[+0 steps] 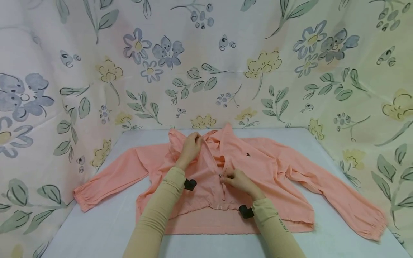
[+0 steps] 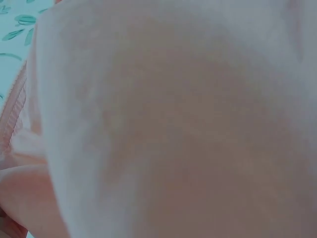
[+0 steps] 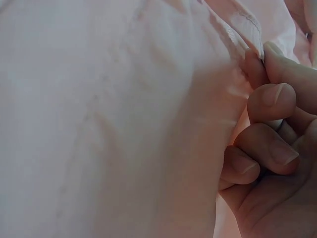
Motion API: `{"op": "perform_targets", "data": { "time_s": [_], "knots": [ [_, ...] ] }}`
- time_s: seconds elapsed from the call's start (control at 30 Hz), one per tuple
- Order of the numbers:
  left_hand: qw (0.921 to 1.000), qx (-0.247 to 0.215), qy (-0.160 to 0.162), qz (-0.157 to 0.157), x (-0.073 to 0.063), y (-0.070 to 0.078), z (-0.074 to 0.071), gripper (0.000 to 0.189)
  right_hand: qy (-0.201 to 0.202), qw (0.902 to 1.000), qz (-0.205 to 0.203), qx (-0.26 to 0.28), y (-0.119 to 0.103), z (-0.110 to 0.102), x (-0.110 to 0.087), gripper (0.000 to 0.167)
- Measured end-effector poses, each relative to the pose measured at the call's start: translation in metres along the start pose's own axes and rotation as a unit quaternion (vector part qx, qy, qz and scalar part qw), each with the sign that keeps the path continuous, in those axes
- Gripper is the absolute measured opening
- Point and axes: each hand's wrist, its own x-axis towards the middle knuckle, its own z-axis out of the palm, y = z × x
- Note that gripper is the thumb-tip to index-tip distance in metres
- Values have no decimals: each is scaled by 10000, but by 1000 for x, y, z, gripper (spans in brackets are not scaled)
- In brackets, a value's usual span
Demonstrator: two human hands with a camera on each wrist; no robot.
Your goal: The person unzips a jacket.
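Observation:
A pink jacket (image 1: 258, 186) with a partly open front zipper lies spread on the white table, its sleeves stretched out to both sides. My left hand (image 1: 192, 145) grips the raised front edge near the collar. Close cloth (image 2: 173, 124) fills most of the left wrist view and hides those fingers. Lower on the front, my right hand (image 1: 238, 181) pinches at the zipper pull (image 1: 220, 175) between thumb and index finger. In the right wrist view the thumb (image 3: 287, 69) and index finger meet at the stitched edge, the other fingers curled beside the cloth.
The white table (image 1: 106, 229) shows around the jacket. A floral cloth (image 1: 206, 82) hangs behind the table and along both sides. The left sleeve (image 1: 113, 182) and right sleeve (image 1: 342, 193) reach toward the table's side edges.

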Motion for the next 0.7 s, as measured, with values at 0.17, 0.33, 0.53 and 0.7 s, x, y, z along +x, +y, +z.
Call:
{"op": "perform_targets", "data": {
  "time_s": [0.17,0.33,0.53,0.7],
  "knots": [
    [9999,6,95,41,1,0,-1,11,-67,10000,25,-11,1,1,0,38],
    [10000,-57,68,15,1,1,-3,13,-126,9999,-66,-22,3,1,0,37],
    [9999,4,95,-34,2,1,-3,15,-153,9999,-71,-35,2,1,-1,36],
    [9996,-192,139,-150,2,1,-4,15,-183,9995,-164,-212,-1,0,-2,27]
  ]
}}
